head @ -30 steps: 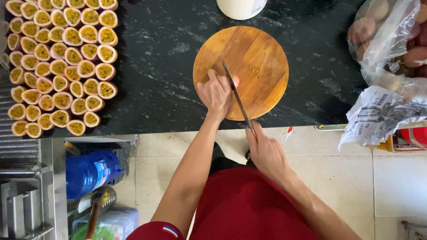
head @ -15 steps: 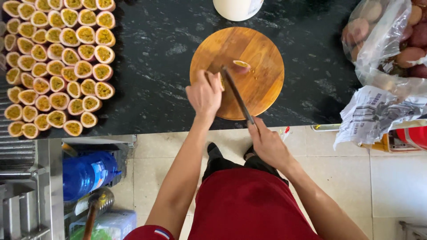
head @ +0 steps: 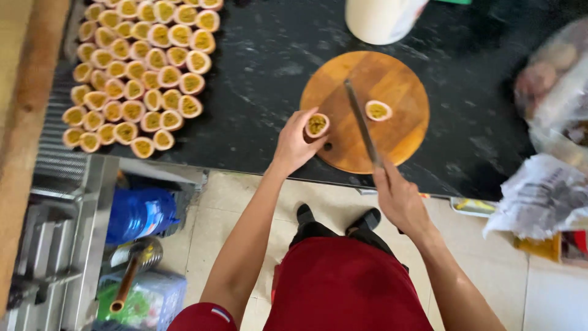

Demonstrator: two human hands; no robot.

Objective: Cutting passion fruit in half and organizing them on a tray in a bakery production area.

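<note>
right hand (head: 398,197) wrapped tight round knife (head: 362,124), blade over board (head: 398,132) | left hand (head: 294,144) pinching fruit half (head: 316,124) at board's left edge | other half (head: 378,110) lying on board | far left: rows of cut halves (head: 138,67) on dark counter (head: 263,67)

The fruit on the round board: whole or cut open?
Cut open. One half lies on the board, yellow pulp up; the left hand holds another half.

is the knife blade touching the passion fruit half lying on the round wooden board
Apart. The head view shows bare wood between the long knife blade and the cut passion fruit half lying on the round wooden cutting board.
</note>
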